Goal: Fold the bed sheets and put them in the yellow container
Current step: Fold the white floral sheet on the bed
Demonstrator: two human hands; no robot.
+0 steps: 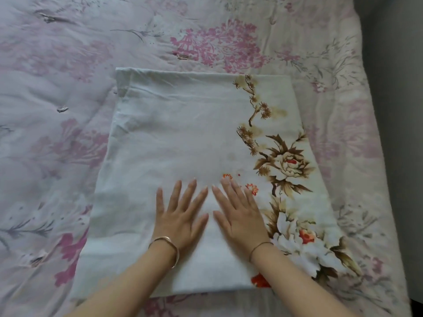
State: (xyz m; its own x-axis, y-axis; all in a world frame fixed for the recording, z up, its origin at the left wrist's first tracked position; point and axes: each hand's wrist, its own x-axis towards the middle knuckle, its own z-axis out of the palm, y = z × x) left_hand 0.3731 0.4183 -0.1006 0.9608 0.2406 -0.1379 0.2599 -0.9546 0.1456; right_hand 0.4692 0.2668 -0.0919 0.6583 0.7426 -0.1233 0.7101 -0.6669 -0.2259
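Two hands, left hand (180, 216) and right hand (240, 211), grip open, palms flat on folded bed sheet (183, 124) lying on quilted bed (57, 88). Step: smoothing. Next: likely another fold; yellow container unseen.

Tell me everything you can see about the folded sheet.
The sheet is pale bluish cloth, folded into a flat, lightly creased rectangle. Brown branches, cream flowers and orange-red blooms run down its right side. It lies on a pink-flowered quilt. The left hand and right hand rest flat on its near half, fingers spread.
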